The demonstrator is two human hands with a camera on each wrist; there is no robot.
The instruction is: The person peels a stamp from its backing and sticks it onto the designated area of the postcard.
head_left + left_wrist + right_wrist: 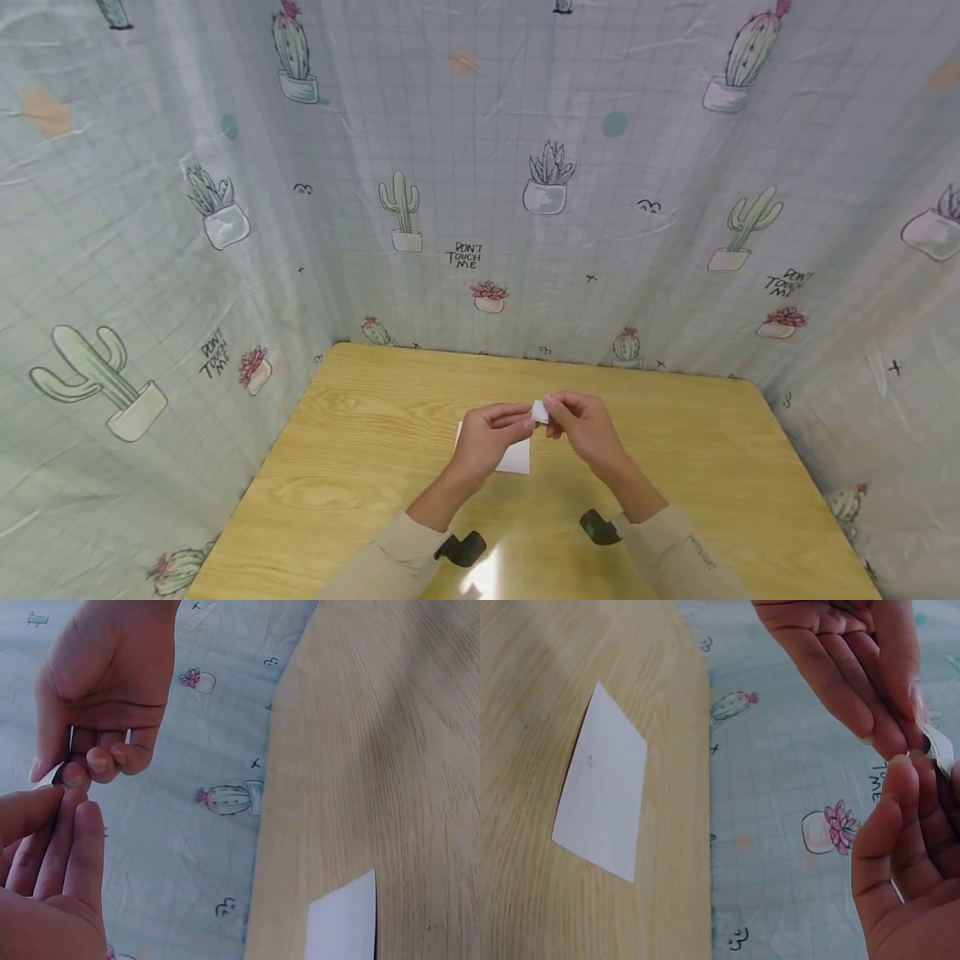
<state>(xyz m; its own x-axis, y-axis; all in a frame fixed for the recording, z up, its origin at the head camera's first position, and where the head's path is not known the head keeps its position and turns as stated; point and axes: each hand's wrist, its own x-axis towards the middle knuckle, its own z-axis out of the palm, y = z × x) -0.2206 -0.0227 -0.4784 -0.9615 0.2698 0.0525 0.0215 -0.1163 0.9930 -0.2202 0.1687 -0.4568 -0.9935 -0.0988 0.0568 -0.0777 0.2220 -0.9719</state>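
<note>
Up above the table, my left hand [487,442] and right hand [588,425] meet fingertip to fingertip. Between them is a small white piece of paper [540,412], pinched from both sides by thumb and fingers. The right wrist view shows this white piece [940,750] bent and curling at the fingertips. Fingers hide most of it in the left wrist view, where the left hand [60,885] is below and the right hand [112,682] above. Behind the left hand lies a flat white card [516,458] with a small faint mark on its face [590,761].
The wooden table [337,467] carries the card near its middle. A curtain [480,108] printed with cacti encloses the back and sides. Black wrist devices, left [463,550] and right [600,527], sit at the beige sleeve cuffs.
</note>
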